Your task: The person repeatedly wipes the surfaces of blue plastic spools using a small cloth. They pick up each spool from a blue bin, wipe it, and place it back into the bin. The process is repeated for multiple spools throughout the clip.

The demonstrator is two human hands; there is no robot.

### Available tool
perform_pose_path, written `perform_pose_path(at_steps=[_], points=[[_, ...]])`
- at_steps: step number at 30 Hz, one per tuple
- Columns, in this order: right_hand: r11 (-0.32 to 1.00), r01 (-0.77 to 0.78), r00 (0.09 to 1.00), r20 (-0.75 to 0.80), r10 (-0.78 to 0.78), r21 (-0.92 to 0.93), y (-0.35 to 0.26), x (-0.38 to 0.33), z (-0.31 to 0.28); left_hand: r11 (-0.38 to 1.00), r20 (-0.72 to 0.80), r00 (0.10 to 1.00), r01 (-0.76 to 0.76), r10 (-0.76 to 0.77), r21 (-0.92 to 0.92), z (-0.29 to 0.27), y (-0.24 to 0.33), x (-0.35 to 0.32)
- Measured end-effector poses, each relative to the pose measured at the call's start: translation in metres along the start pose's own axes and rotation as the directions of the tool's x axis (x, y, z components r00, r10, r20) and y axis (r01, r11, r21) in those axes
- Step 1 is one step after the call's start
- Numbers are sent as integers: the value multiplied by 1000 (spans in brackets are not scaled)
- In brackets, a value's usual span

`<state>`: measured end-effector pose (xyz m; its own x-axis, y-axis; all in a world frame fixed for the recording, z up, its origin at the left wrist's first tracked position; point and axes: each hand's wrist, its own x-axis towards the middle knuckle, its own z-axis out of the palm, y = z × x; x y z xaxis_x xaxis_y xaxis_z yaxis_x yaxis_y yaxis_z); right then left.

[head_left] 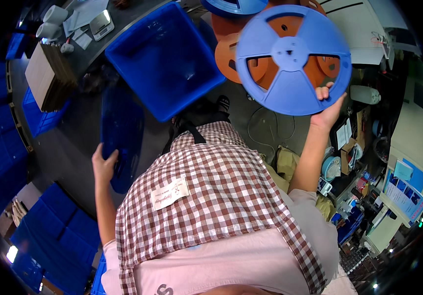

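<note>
My right hand (326, 109) is raised at the upper right and grips the lower rim of a large blue plastic reel (293, 59) with a spoked hub. Behind the reel lie several orange reels (231, 54) in a stack. My left hand (104, 162) reaches down at the left and holds the edge of a dark blue translucent sheet (122, 132) that hangs below a big blue plastic bin (164, 59). My checked apron and pink shirt fill the lower middle of the view.
A stack of flat brown cardboard (46, 76) and a small scale (101, 23) sit on the dark bench at the upper left. Blue crates (59, 236) line the left and lower left. Cluttered shelves and boxes (354, 162) stand at the right.
</note>
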<state>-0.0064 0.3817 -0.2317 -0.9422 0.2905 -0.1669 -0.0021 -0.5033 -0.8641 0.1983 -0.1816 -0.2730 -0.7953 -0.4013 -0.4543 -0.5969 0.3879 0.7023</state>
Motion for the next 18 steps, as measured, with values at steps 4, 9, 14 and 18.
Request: perform_pose_path(at_steps=[4, 9, 14, 18], points=[[983, 185, 970, -157, -185, -16, -3, -16, -10, 973, 169, 985, 8, 32, -230, -52, 58, 22], [966, 251, 907, -333, -259, -67, -16, -36, -19, 954, 468, 865, -39, 181, -297, -39, 141, 49], [927, 375, 857, -382, -346, 0, -28, -71, -48, 859, 589, 740, 31, 325, -511, 15, 171, 115], [911, 410, 849, -381, -367, 36, -28, -95, -88, 628, 647, 656, 325, 388, -707, 92, 148, 186]])
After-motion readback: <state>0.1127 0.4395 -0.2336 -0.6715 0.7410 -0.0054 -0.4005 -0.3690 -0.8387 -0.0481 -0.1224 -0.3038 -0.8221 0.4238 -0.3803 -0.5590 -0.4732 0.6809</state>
